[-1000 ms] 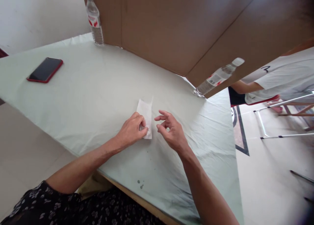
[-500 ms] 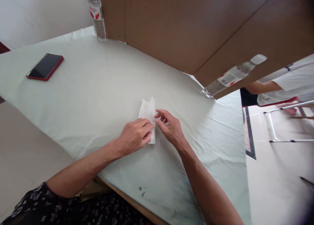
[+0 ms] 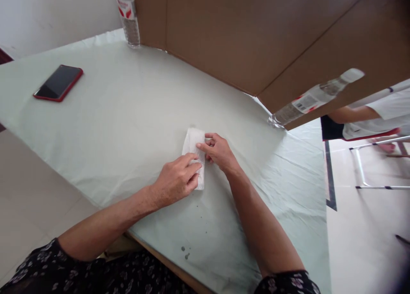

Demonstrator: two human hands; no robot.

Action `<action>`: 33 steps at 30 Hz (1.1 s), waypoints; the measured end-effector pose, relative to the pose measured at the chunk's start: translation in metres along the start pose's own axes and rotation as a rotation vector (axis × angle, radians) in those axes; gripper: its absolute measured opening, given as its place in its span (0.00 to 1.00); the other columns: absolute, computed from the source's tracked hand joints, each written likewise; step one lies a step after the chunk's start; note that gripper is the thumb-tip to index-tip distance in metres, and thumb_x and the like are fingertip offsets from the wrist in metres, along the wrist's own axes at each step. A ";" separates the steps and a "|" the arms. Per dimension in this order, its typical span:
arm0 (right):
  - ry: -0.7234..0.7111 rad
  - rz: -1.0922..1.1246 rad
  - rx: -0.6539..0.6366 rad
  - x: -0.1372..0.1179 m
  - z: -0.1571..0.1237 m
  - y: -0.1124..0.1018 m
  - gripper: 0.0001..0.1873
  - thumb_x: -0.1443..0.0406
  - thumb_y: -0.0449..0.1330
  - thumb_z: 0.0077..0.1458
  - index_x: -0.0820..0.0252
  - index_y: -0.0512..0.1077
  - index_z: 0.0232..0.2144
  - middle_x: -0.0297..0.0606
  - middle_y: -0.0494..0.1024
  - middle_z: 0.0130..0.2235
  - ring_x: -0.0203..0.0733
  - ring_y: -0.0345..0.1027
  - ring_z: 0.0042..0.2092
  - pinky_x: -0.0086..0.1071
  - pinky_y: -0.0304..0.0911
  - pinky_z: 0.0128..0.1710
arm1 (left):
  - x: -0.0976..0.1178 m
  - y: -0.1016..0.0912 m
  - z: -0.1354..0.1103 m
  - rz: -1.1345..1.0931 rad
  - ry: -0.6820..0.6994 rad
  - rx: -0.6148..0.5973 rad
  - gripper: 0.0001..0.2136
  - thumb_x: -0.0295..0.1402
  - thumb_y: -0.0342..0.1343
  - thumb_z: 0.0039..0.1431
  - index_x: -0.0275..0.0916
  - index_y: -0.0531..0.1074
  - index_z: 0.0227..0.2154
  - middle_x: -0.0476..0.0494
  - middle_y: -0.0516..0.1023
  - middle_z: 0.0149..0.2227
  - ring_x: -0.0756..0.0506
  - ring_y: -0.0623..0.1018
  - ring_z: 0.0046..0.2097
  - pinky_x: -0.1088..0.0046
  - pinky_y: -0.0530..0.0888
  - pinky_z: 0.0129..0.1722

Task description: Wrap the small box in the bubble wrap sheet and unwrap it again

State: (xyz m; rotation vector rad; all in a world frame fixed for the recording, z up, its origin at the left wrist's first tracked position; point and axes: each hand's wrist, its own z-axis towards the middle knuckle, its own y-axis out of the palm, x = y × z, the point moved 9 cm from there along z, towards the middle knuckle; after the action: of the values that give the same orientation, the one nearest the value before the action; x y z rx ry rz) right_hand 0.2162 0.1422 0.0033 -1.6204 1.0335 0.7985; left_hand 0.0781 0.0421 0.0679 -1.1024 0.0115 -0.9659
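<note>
A small folded white tissue (image 3: 193,141) lies flat on the pale green tablecloth (image 3: 128,123) near the middle of the table. My left hand (image 3: 176,180) rests on its near end, fingers stretched out flat and pressing down. My right hand (image 3: 217,151) comes in from the right, with its fingers laid across the middle of the tissue and its index finger extended on it. Neither hand lifts the tissue.
A red phone (image 3: 58,83) lies at the far left. One water bottle (image 3: 128,15) stands at the back, another (image 3: 315,98) leans by the brown cardboard screen (image 3: 243,33). A person in a white shirt (image 3: 378,114) sits at the right. The table's near edge (image 3: 166,264) runs close to me.
My right hand has moved left from beside the tissue onto it. My left hand has opened from a pinch to flat fingers. The tissue's raised far end now lies flat.
</note>
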 end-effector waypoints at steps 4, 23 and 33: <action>-0.022 0.060 -0.059 -0.006 0.008 0.005 0.16 0.58 0.68 0.44 0.60 0.71 0.34 0.23 0.64 0.21 0.29 0.54 0.20 0.26 0.50 0.18 | 0.000 0.002 -0.001 -0.003 0.001 -0.027 0.11 0.24 0.50 0.62 0.37 0.75 0.43 0.37 0.78 0.54 0.44 0.81 0.44 0.69 0.79 0.38; -0.323 0.329 -0.145 -0.041 -0.043 0.014 0.13 0.54 0.66 0.53 0.56 0.73 0.30 0.31 0.74 0.32 0.37 0.65 0.36 0.34 0.63 0.42 | -0.016 0.005 -0.003 -0.080 -0.146 -0.053 0.09 0.27 0.54 0.59 0.40 0.74 0.41 0.44 0.79 0.43 0.46 0.79 0.42 0.69 0.76 0.41; -0.379 0.184 -0.091 -0.044 -0.080 0.013 0.11 0.55 0.61 0.59 0.56 0.72 0.32 0.32 0.72 0.32 0.38 0.66 0.36 0.33 0.64 0.40 | -0.027 -0.010 -0.013 0.066 -0.377 0.083 0.13 0.35 0.62 0.54 0.41 0.63 0.38 0.44 0.72 0.40 0.44 0.75 0.41 0.66 0.76 0.42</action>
State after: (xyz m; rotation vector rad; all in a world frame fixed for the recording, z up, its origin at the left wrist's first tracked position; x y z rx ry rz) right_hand 0.1869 0.0744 0.0583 -1.3882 0.8888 1.2379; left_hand 0.0491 0.0496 0.0569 -1.1852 -0.2949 -0.6823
